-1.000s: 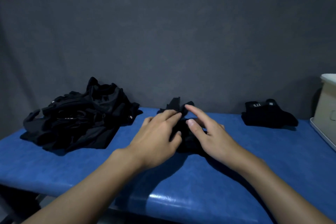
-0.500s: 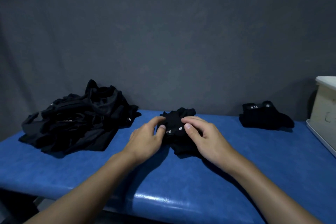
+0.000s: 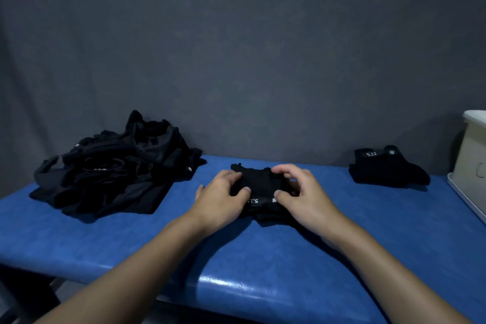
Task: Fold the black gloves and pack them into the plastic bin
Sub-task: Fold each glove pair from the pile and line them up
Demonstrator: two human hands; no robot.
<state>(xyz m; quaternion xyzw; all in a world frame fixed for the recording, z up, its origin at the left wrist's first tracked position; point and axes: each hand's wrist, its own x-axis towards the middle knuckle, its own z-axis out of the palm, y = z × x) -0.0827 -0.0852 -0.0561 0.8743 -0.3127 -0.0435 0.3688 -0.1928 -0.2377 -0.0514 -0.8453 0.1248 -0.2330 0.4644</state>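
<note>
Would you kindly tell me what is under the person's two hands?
A black glove with a white-lettered band, gripped by the left hand and right hand. Their palms cover its sides.

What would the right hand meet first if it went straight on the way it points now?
The black glove that the right hand itself grips; just beyond it, probably the left hand, though depth is unclear.
</note>
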